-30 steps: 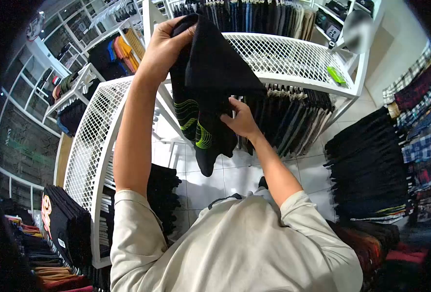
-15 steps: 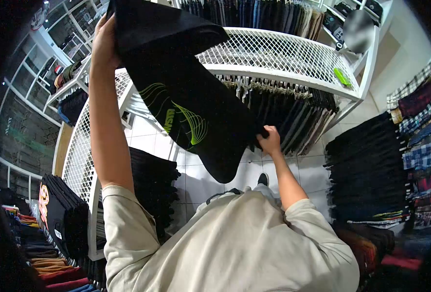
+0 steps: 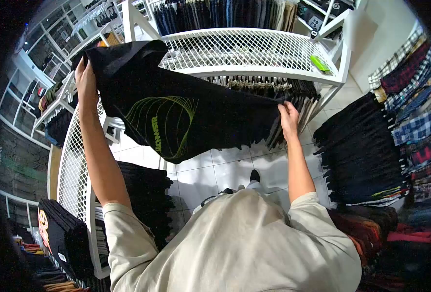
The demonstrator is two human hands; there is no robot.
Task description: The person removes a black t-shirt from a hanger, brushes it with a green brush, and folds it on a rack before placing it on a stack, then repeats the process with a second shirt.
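A black T-shirt [image 3: 220, 114] with a green line print and green lettering is stretched out in the air in front of me. My left hand [image 3: 85, 82] grips it at the upper left, fingers closed on the cloth. At the far right end, my right hand [image 3: 288, 118] pinches another edge of the shirt. The cloth hangs in a loose sag between the two hands, and its upper left part is folded over. Behind it, the shirt hides part of the white mesh rack.
A white mesh-topped rack [image 3: 244, 36] curves ahead, with a bright green object [image 3: 320, 63] on it and trousers [image 3: 303, 90] hanging below. Black garments [image 3: 361, 146] and checked shirts [image 3: 417, 129] hang at right. Folded black clothes [image 3: 64, 233] are at lower left.
The T-shirt has been pulled wider and flatter, so its print shows fully. My left hand has moved left and down, and my right hand has moved right and up.
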